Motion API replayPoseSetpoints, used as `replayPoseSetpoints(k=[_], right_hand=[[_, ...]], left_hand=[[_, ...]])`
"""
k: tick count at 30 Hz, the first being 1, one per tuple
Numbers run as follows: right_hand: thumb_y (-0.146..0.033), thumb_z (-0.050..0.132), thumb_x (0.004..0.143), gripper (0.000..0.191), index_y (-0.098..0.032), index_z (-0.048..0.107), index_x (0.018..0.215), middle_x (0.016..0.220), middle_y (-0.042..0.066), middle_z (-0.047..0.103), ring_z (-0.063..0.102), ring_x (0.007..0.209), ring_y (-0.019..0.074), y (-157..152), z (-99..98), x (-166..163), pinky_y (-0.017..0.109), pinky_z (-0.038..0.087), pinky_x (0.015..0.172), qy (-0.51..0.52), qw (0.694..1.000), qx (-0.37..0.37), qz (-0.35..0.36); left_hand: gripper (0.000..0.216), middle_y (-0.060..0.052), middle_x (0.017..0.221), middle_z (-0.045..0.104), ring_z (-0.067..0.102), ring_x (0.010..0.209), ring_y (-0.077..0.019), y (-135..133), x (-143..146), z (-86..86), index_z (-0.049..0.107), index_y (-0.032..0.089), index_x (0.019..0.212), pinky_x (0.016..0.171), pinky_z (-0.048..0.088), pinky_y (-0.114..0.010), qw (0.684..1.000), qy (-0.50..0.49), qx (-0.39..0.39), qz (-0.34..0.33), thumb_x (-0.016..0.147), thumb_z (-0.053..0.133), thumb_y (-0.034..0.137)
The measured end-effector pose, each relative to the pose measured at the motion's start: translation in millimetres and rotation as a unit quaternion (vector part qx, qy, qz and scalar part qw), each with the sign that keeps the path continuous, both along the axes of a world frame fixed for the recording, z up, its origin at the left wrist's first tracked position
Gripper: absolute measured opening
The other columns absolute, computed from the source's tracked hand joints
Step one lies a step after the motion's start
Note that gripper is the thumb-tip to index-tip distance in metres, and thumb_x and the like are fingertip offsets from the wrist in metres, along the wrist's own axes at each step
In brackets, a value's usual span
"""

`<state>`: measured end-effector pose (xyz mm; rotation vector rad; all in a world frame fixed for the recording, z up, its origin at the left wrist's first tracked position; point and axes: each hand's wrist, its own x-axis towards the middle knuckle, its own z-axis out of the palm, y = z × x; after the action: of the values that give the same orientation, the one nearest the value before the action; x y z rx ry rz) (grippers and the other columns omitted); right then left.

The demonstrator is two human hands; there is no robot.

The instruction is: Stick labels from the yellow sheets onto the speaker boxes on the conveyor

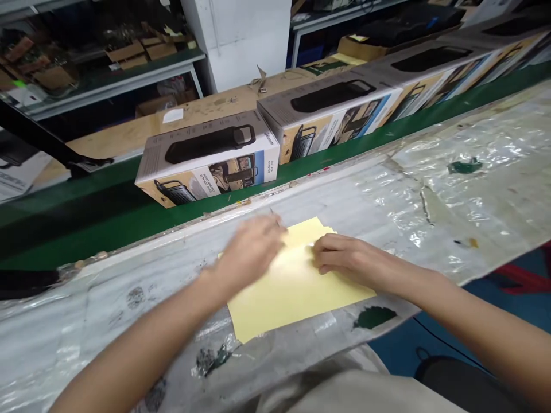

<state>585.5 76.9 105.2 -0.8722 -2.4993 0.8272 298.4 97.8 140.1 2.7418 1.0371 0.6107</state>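
A stack of yellow paper sheets [284,301] lies slightly askew on the plastic-covered bench in front of me. Over its upper left part is my left hand [256,246], smeared by motion, so its fingers cannot be made out clearly. My right hand [344,256] rests on the right side of the sheets with its fingers curled and pressed together. A tiny whitish spot shows at its fingertips, too small to name.
Behind the bench, a green conveyor belt [189,213] carries a row of printed speaker boxes, the nearest box [206,158] just beyond my hands. A black bar [43,137] reaches in at left. The bench's plastic cover [387,201] is wrinkled and torn. A dark stool [456,384] stands lower right.
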Motion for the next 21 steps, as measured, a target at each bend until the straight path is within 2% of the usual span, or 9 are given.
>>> replayPoseSetpoints(k=[2,4,7,9,11,13,15,18,21], right_hand=[[-0.025,0.05,0.104,0.03,-0.024,0.078,0.096,0.096,0.011,0.069,0.069,0.09,0.0258,-1.0,2.1,2.3,0.038,0.056,0.076,-0.01,0.999,-0.024,-0.019],[-0.03,0.053,0.103,0.028,-0.03,0.08,0.106,0.105,0.012,0.07,0.07,0.094,0.0274,-3.1,-2.2,7.2,0.04,0.058,0.079,-0.006,0.998,-0.04,-0.038],[-0.034,0.052,0.101,0.031,-0.04,0.081,0.112,0.114,0.013,0.071,0.072,0.1,0.0307,-3.9,-17.3,15.8,0.044,0.061,0.08,0.018,0.998,-0.043,-0.035],[-0.037,0.052,0.1,0.031,-0.043,0.082,0.104,0.117,0.015,0.071,0.073,0.104,0.0327,-1.6,-24.1,20.1,0.045,0.062,0.08,0.023,0.998,-0.053,-0.036],[-0.044,0.055,0.096,0.025,-0.042,0.08,0.09,0.117,0.019,0.07,0.074,0.104,0.0341,3.1,-21.6,23.3,0.045,0.062,0.078,0.012,0.996,-0.079,-0.036],[-0.051,0.061,0.089,0.02,-0.041,0.074,0.078,0.112,0.022,0.069,0.075,0.102,0.0346,10.8,-9.3,25.2,0.043,0.061,0.075,0.0,0.992,-0.121,-0.025],[-0.054,0.065,0.085,0.019,-0.04,0.07,0.073,0.106,0.023,0.069,0.075,0.1,0.0336,21.6,9.0,24.2,0.042,0.059,0.073,0.007,0.986,-0.164,-0.012],[-0.055,0.064,0.09,0.021,-0.041,0.07,0.074,0.1,0.021,0.072,0.076,0.094,0.0308,42.1,37.6,11.3,0.041,0.059,0.069,0.056,0.977,-0.201,-0.038],[-0.058,0.066,0.091,0.025,-0.039,0.073,0.076,0.086,0.016,0.073,0.073,0.076,0.0282,65.3,60.5,-18.5,0.041,0.059,0.062,0.113,0.971,-0.205,-0.053]], left_hand=[[0.025,-0.012,0.136,0.067,0.062,0.126,-0.0264,-30.8,23.2,-18.9,0.063,0.02,0.127,0.101,0.052,-0.042,0.997,0.057,-0.032,-0.032,0.105,0.052,0.028],[0.029,-0.014,0.138,0.065,0.06,0.127,-0.0278,-45.1,29.4,-31.7,0.062,0.019,0.13,0.099,0.052,-0.042,0.995,0.084,-0.034,-0.036,0.105,0.052,0.03],[0.032,-0.014,0.141,0.063,0.058,0.127,-0.0271,-47.4,24.1,-37.9,0.062,0.019,0.131,0.098,0.05,-0.041,0.995,0.09,-0.007,-0.036,0.106,0.05,0.034],[0.031,-0.013,0.139,0.063,0.058,0.124,-0.0261,-45.8,21.2,-37.7,0.062,0.019,0.129,0.095,0.05,-0.039,0.995,0.096,0.013,-0.034,0.106,0.049,0.034],[0.03,-0.013,0.137,0.064,0.059,0.121,-0.0253,-45.5,21.5,-37.6,0.063,0.018,0.127,0.092,0.05,-0.038,0.994,0.102,0.031,-0.029,0.106,0.048,0.033],[0.029,-0.013,0.135,0.064,0.06,0.117,-0.0241,-46.0,24.0,-38.3,0.064,0.016,0.125,0.09,0.049,-0.038,0.993,0.108,0.048,-0.029,0.106,0.046,0.029],[0.029,-0.014,0.132,0.065,0.061,0.113,-0.0222,-46.8,26.9,-38.8,0.064,0.014,0.125,0.089,0.048,-0.037,0.991,0.112,0.06,-0.037,0.105,0.044,0.022],[0.03,-0.014,0.122,0.069,0.063,0.103,-0.0196,-47.4,29.8,-38.9,0.065,0.01,0.123,0.084,0.048,-0.034,0.99,0.114,0.054,-0.057,0.106,0.043,0.019],[0.025,-0.012,0.116,0.072,0.065,0.103,-0.0199,-43.4,23.1,-37.2,0.069,0.014,0.116,0.082,0.051,-0.033,0.99,0.102,0.032,-0.094,0.105,0.048,0.024]])
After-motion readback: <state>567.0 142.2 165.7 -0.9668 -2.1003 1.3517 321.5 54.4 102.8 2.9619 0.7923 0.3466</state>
